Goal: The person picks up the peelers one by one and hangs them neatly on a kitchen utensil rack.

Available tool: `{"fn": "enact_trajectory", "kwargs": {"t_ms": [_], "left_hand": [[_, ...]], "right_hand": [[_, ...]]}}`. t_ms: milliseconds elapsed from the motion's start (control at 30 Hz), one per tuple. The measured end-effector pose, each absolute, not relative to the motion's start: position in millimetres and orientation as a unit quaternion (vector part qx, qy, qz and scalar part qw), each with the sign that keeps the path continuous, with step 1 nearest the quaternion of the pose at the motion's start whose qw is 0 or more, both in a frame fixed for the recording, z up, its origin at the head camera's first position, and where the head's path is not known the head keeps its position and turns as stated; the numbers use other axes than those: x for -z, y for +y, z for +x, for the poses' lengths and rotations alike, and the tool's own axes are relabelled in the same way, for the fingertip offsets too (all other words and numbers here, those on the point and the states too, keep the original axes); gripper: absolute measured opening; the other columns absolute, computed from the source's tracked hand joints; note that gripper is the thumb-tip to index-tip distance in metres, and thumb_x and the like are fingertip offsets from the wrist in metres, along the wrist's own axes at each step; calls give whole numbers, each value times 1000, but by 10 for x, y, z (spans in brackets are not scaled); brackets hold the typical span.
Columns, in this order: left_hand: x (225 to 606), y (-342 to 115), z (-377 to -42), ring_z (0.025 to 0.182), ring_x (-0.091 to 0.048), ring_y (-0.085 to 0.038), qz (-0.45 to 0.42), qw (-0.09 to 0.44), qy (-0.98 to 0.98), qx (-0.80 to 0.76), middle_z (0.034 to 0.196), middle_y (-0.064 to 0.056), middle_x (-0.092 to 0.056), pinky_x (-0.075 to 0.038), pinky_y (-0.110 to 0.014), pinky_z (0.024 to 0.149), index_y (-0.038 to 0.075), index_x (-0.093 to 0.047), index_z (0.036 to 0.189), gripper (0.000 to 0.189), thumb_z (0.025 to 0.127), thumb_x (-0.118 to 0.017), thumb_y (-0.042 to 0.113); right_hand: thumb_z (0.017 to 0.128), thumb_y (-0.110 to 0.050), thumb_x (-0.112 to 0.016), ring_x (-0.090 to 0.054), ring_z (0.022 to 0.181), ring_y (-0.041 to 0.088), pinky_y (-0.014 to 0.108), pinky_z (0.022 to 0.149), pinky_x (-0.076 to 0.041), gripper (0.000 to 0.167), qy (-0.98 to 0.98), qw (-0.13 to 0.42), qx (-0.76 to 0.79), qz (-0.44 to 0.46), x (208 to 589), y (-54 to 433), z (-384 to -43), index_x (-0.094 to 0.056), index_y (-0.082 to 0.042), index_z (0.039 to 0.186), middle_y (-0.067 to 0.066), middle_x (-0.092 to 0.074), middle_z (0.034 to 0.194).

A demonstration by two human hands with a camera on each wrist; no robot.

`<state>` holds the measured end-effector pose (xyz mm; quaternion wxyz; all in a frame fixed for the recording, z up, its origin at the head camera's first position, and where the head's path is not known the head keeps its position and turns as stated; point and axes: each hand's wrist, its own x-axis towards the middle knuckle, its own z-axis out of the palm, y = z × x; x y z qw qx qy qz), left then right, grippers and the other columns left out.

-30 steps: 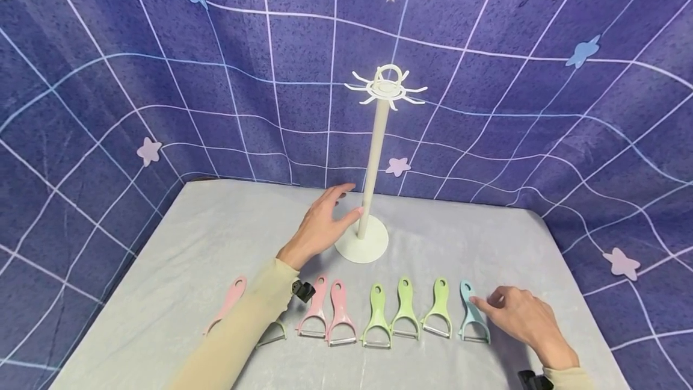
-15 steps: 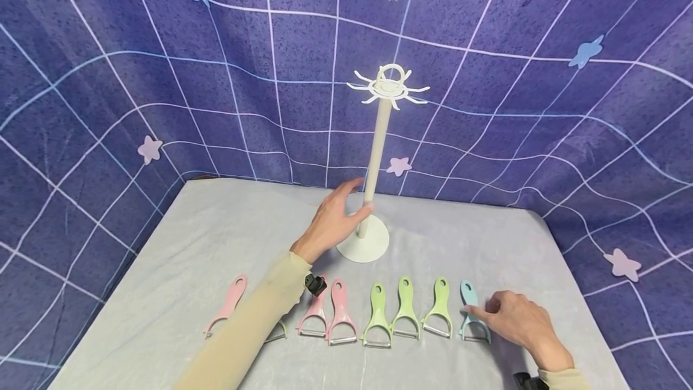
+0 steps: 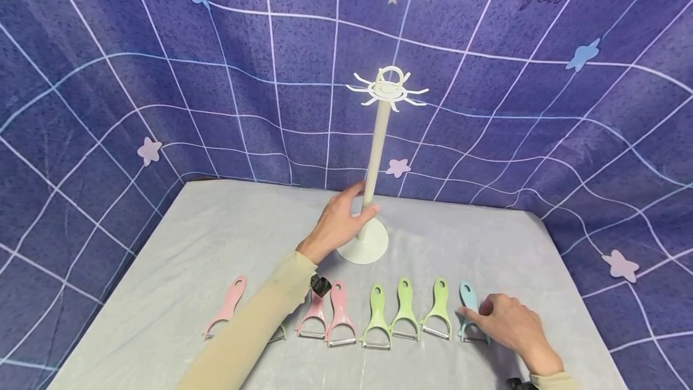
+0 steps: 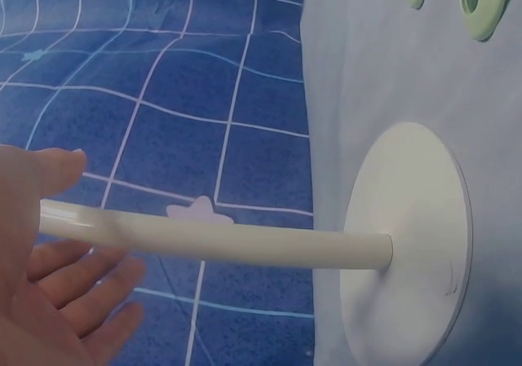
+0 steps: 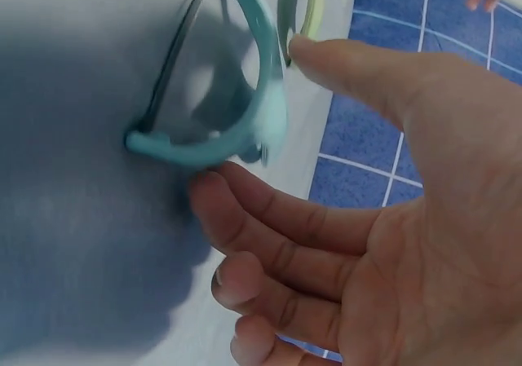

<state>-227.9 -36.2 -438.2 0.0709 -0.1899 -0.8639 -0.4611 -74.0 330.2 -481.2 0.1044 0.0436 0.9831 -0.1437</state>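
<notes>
My left hand (image 3: 337,224) reaches around the pole (image 3: 377,149) of a cream hook stand, low above its round base (image 3: 370,253). In the left wrist view the thumb and spread fingers lie either side of the pole (image 4: 245,244), uncurled. At the right end of the row, my right hand (image 3: 508,325) is at a light blue peeler (image 3: 468,297), thumb across its handle in the head view. The right wrist view shows thumb and loosely bent fingers apart, with fingertips right at the edge of the blue peeler (image 5: 273,125).
Several green peelers, one of them this green peeler (image 3: 377,306), and pink ones, such as this pink peeler (image 3: 339,306), lie in a row. A pink peeler (image 3: 233,300) lies left, and my left sleeve (image 3: 254,324) partly hides others. Purple patterned cloth (image 3: 243,107) rises behind the table.
My left hand has moved right, so its thumb and fingers now straddle the pole. The right hand has slid slightly left over the blue peeler's handle.
</notes>
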Motion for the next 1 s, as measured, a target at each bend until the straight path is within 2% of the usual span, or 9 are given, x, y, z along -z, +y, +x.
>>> {"fn": "enact_trajectory", "kwargs": {"t_ms": [133, 300, 467, 633, 1000], "left_hand": [[4380, -336, -2279, 135, -63, -32, -197, 75, -863, 458, 139, -9, -70, -51, -50, 114, 14, -65, 139, 46, 102, -73, 41], [4367, -323, -2276, 130, -66, -33, -197, 75, -862, 462, 134, -9, -73, -52, -52, 111, 17, -67, 132, 37, 103, -73, 39], [4373, -323, -2289, 121, -72, -27, -199, 81, -851, 478, 123, -7, -78, -55, -47, 109, 17, -71, 126, 25, 106, -70, 34], [4393, -313, -2309, 107, -78, -24, -205, 93, -837, 499, 112, -7, -80, -62, -40, 98, 14, -73, 117, 16, 107, -70, 26], [4388, -314, -2311, 107, -78, -25, -207, 90, -833, 505, 111, -8, -80, -64, -37, 96, 13, -73, 114, 13, 106, -71, 23]], "right_hand": [[87, -64, -81, -61, 67, 20, 43, 54, -47, 49, 983, 96, 150, 44, 4824, 3245, -719, -69, -16, 82, 1, -68, 76], [88, -51, -84, -52, 62, 19, 37, 51, -39, 42, 983, 83, 156, 42, 4843, 3200, -695, -59, -19, 75, -2, -57, 67], [89, -46, -84, -51, 62, 18, 37, 52, -38, 39, 983, 78, 157, 45, 4847, 3184, -697, -60, -19, 75, -3, -56, 68], [90, -42, -84, -51, 63, 18, 37, 52, -39, 36, 983, 74, 164, 48, 4853, 3184, -706, -62, -17, 76, -2, -56, 69], [90, -39, -83, -52, 63, 19, 38, 52, -40, 31, 984, 61, 163, 47, 4807, 3186, -720, -65, -16, 79, -2, -57, 70]]}}
